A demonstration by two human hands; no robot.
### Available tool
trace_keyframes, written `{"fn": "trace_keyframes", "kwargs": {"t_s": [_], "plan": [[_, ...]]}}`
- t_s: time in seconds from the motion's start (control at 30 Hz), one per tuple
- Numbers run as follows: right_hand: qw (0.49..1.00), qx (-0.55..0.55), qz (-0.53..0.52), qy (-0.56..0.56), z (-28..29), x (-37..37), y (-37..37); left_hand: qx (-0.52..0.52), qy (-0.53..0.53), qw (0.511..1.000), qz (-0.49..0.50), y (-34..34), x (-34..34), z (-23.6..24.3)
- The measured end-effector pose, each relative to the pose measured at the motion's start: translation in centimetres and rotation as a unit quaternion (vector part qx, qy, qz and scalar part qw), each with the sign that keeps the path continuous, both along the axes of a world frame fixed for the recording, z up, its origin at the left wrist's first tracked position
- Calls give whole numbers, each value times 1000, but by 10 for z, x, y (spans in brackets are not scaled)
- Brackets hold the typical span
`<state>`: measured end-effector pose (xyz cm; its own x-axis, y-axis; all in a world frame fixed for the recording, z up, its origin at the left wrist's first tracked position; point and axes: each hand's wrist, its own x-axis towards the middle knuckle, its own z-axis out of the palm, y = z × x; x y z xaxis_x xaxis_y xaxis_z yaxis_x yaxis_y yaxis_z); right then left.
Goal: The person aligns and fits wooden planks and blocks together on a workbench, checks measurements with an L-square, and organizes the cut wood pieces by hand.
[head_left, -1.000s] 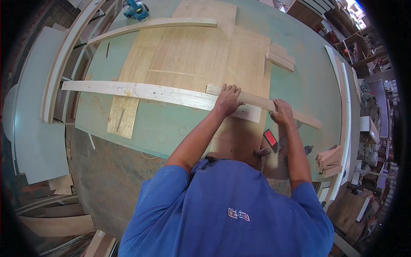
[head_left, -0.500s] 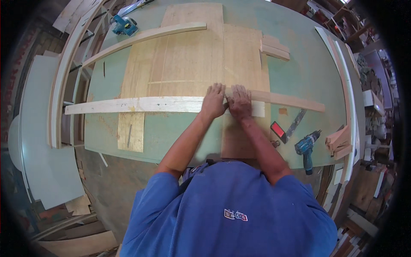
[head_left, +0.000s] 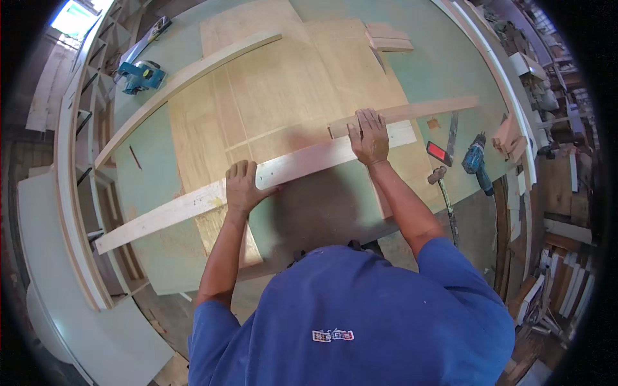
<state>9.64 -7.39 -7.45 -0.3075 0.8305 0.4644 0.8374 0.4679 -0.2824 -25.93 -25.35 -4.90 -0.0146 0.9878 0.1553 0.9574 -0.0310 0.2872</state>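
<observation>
A long pale wooden plank (head_left: 309, 159) lies crosswise over the worktable and the plywood pieces on it. My left hand (head_left: 242, 188) grips it left of its middle, fingers over the top and thumb stretched along the near edge. Nearer the plank's right end, my right hand (head_left: 369, 137) holds it with the fingers bent over its far edge. A thinner brown strip of wood (head_left: 438, 107) runs just beyond the plank, its left part close to my right hand. Under both lies a large plywood sheet (head_left: 277, 77).
A drill (head_left: 475, 157), a hammer (head_left: 438, 177) and a square with a red handle (head_left: 440, 152) lie to the right. At the far left are a blue power planer (head_left: 141, 77) and a long wooden strip (head_left: 187, 87). Small wood blocks (head_left: 389, 38) sit at the back.
My hands were close together on the plank and are now well apart, the left one further left. The view has turned, so the plank now slants up to the right.
</observation>
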Motion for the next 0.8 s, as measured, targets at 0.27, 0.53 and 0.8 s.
{"fn": "trace_keyframes", "kwargs": {"t_s": [0.27, 0.53, 0.8], "plan": [[1000, 12, -17, 18, 5, -14, 18, 62, -28, 997, -22, 18, -15, -11], [1000, -3, -3, 24, 7, -37, 60, 20, -38, 999, -4, 57, -39, -23], [1000, -15, 0, 27, 8, -55, 98, 0, -48, 999, 9, 94, -57, -23]]}}
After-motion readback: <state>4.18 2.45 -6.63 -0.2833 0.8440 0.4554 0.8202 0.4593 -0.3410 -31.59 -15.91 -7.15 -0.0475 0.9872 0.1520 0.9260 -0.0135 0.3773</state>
